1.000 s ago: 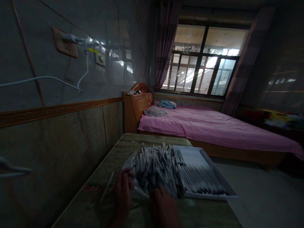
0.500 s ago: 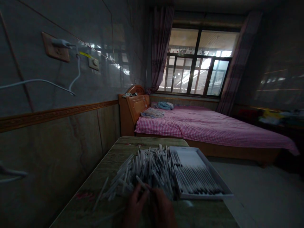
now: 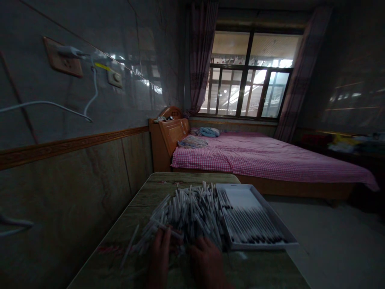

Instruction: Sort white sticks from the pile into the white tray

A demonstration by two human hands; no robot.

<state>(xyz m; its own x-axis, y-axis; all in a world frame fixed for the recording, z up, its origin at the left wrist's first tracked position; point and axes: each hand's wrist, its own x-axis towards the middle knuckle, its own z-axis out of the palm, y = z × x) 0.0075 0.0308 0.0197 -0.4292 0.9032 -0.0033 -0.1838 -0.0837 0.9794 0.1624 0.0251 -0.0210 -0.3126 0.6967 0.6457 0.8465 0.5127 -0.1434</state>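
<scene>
A heap of slim white pen-like sticks point(image 3: 192, 206) lies on the table. My left hand point(image 3: 161, 251) is at the near left edge of the heap, its fingers closed on one white pen-like stick point(image 3: 174, 233) that slants across them. My right hand point(image 3: 207, 259) is at the heap's near edge, a little apart from the left, with curled fingers; what they hold, if anything, is hidden. Right of the heap stands a shallow white box point(image 3: 261, 247) with a row of similar sticks, dark at their near ends, and a few more along its left side.
The wood-patterned table point(image 3: 144, 204) stands beside a tiled wall point(image 3: 90, 192) on the left. One loose stick point(image 3: 130, 245) lies left of the heap. Beyond the table is a bed point(image 3: 255, 156) with a pink checked sheet. A white cable point(image 3: 45, 102) runs along the wall.
My hands have moved apart; before, they were together around a stick. The left has shifted left, and the stick by it now lies flatter. The view has shifted slightly.
</scene>
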